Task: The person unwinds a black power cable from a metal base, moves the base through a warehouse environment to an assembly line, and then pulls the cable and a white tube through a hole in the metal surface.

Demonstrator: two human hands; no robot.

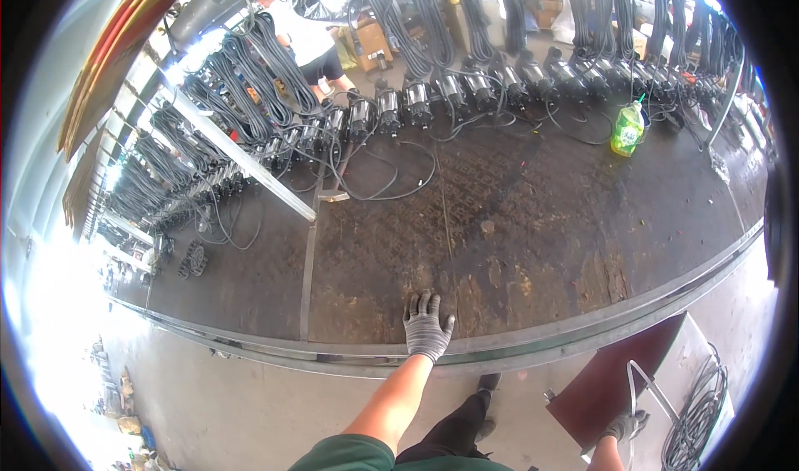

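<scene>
Table (533, 246): dark brown, scuffed flat top before me, metal-edged.
My left hand (427, 328): ribbed grey glove, fingers spread on the table, gripping nothing.
My right hand (626, 426): at the pale bent bar (633, 392), low right; can't tell whether closed.

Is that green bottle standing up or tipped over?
Upright: the bottle stands on its base on the bench, cap on top.
</scene>
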